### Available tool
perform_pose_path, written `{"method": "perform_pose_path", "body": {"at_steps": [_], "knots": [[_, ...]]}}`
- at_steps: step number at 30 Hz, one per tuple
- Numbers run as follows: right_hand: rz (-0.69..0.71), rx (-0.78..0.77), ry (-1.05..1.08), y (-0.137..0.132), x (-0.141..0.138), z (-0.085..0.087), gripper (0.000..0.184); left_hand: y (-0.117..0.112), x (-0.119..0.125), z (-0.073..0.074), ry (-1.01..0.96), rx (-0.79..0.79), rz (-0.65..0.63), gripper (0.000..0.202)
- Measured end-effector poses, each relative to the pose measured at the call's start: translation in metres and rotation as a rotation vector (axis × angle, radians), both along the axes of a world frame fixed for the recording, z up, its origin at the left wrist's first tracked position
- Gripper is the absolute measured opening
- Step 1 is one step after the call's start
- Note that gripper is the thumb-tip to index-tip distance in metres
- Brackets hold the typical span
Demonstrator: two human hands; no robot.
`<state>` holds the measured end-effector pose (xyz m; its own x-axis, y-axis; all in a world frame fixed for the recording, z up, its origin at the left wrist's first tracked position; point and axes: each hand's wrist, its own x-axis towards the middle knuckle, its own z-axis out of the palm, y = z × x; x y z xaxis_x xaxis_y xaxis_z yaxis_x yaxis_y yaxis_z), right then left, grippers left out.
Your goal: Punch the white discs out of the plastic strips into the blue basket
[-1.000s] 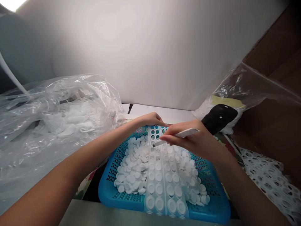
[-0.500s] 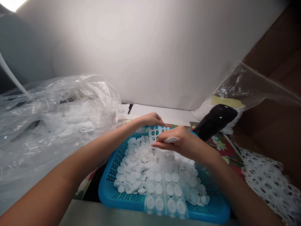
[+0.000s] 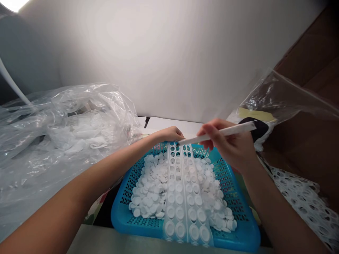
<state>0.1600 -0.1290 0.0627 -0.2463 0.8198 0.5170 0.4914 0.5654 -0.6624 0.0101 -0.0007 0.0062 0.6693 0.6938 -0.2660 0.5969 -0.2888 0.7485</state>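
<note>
Left hand (image 3: 172, 134) pinches the sheet (image 3: 185, 197) across a basket (image 3: 119, 211) of discs (image 3: 148, 192); right hand (image 3: 229, 144) grasps a tool (image 3: 235, 129) that, slipping, could jab the left hand near its end.

A makeshift workshop corner

This looks like a small workshop spot for handwork; whether it sits inside a home or a factory cannot be told. Small parts in bulk show it: loose white discs (image 3: 149, 197) heaped in a blue basket (image 3: 137, 229), a strip (image 3: 178, 212) of round pieces across it, and hole-punched sheets (image 3: 299, 197) piled at the right. A bulging clear plastic bag (image 3: 31, 173) and a bright lamp (image 3: 13, 4) add to this.
</note>
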Motion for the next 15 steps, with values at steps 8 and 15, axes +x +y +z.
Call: {"method": "perform_pose_path", "body": {"at_steps": [8, 15], "knots": [[0.116, 0.251, -0.301, -0.013, -0.003, 0.010, 0.027, -0.001, 0.000, -0.001, 0.023, 0.026, -0.039, 0.032], [0.231, 0.049, -0.810, -0.017, -0.024, -0.013, 0.010, 0.007, 0.001, -0.011, 0.006, 0.024, -0.033, 0.036]]}}
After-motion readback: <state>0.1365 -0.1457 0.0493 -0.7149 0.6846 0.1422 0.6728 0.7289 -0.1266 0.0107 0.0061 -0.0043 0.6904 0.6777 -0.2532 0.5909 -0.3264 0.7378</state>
